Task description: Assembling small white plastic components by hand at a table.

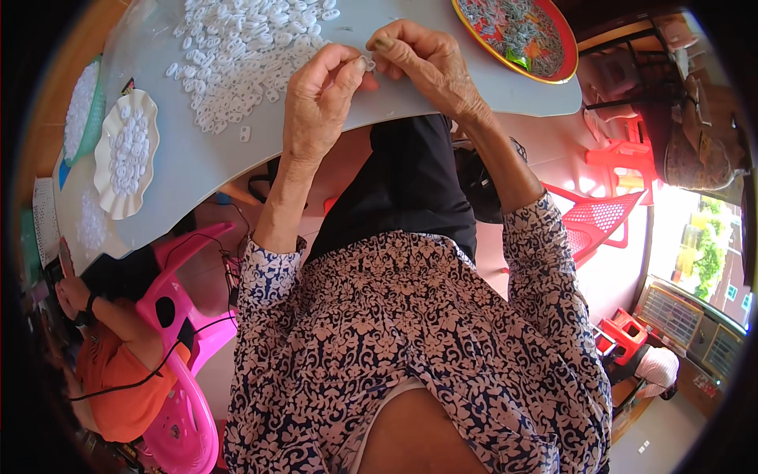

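Close together over the table's near edge, both hands are closed in a pinch. Between the fingertips of my left hand (322, 103) is a small white plastic piece (369, 63), partly hidden by the fingers. My right hand (430, 73) meets it there, thumb and forefinger pressed together; what exactly it grips is too small to make out. Left of the hands spreads a heap of small white oval plastic pieces (245, 28), with flatter white pieces with holes (229, 99) nearer me. To the right, a red round tray (570, 59) with a yellow rim holds many thin grey metal bits.
A cream wavy-edged dish (106, 178) of white pieces stands at the table's left, beside a green basket (96, 99). A person in orange (130, 387) sits by a pink chair (185, 411) at lower left. Red plastic chairs (592, 217) stand at right.
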`<state>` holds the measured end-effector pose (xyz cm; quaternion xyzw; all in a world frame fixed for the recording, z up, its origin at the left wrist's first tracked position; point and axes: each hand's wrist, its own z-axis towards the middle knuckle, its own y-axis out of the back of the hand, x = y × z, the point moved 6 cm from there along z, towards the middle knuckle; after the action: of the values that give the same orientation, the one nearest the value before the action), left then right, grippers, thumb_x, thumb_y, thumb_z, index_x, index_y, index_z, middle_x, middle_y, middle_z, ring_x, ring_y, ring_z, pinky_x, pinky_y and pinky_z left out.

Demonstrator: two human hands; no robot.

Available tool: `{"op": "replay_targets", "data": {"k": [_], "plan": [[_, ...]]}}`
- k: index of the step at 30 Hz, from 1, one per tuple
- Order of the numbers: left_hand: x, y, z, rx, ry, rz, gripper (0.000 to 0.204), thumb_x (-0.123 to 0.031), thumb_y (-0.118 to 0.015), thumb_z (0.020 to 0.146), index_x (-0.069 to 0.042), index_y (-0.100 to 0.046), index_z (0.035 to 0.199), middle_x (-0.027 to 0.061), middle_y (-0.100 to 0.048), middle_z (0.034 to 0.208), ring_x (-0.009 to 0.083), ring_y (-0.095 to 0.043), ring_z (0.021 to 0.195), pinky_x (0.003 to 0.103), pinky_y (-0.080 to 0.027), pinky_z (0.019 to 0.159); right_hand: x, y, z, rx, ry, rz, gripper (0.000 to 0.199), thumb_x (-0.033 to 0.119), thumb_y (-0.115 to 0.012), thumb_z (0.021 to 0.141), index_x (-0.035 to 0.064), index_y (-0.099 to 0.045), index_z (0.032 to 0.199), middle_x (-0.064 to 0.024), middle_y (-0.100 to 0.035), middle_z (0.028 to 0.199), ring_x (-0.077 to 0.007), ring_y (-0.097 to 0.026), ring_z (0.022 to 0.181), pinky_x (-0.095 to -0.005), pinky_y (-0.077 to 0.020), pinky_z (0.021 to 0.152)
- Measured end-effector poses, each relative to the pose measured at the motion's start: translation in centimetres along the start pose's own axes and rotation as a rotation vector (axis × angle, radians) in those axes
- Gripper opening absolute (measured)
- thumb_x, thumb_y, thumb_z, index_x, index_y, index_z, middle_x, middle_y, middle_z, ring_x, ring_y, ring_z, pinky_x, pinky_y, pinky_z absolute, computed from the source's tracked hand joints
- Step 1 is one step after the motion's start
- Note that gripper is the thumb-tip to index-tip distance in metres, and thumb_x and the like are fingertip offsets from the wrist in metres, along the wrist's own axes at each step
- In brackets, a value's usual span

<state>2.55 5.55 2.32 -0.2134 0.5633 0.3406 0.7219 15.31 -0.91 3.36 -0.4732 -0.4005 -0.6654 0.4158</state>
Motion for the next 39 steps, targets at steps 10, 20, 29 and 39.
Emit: {"op": "replay_targets", "data": {"k": [10, 20, 29, 39], "plan": [[0.8, -0.3, -0.1, 0.014, 0.028, -0.065, 0.011, -0.014, -0.058, 0.088, -0.003, -0.059, 0.085, -0.0013, -0.062, 0.071, 0.0022, -0.044, 0.06, 0.019, -0.037, 0.054, -0.1, -0.3, 0.0, 0.011, 0.019, -0.025, 0.022, 0.021, -0.062, 0.089, -0.0008, -0.064, 0.085, 0.0004, -0.06, 0.068, -0.0044, -0.053, 0.064, -0.0205, -0.0439, 0.057], [0.5, 0.1, -0.4, -0.031, 0.02, -0.111, 0.012, -0.014, -0.058, 0.088, -0.003, -0.06, 0.088, -0.0003, -0.063, 0.072, 0.0041, -0.051, 0.064, 0.021, -0.041, 0.057, 0.3, -0.8, -0.3, 0.018, 0.061, 0.017, 0.023, 0.023, -0.063, 0.089, 0.0005, -0.063, 0.085, 0.0006, -0.061, 0.071, -0.0038, -0.053, 0.066, -0.0198, -0.0436, 0.06], [-2.8, 7.0, 3.9, -0.093, -0.339, 0.685, 0.009, -0.009, -0.059, 0.082, -0.002, -0.059, 0.088, 0.01, -0.059, 0.072, 0.0252, -0.056, 0.066, 0.034, -0.045, 0.064, -0.5, -0.2, -0.6, -0.042, -0.081, 0.164, 0.02, 0.02, -0.061, 0.09, -0.0002, -0.061, 0.089, -0.0018, -0.063, 0.075, -0.0052, -0.053, 0.062, -0.0199, -0.046, 0.061], [-1.2, 5.5, 4.0, 0.108, -0.49, 1.023, 0.018, -0.007, -0.068, 0.073, -0.008, -0.061, 0.09, 0.0077, -0.052, 0.09, 0.0272, -0.047, 0.089, 0.039, -0.038, 0.084, -0.8, -0.1, -0.5, -0.028, 0.028, 0.085, 0.02, 0.021, -0.066, 0.087, 0.0008, -0.064, 0.09, 0.0018, -0.06, 0.073, -0.0038, -0.05, 0.066, -0.0199, -0.0435, 0.06]]}}
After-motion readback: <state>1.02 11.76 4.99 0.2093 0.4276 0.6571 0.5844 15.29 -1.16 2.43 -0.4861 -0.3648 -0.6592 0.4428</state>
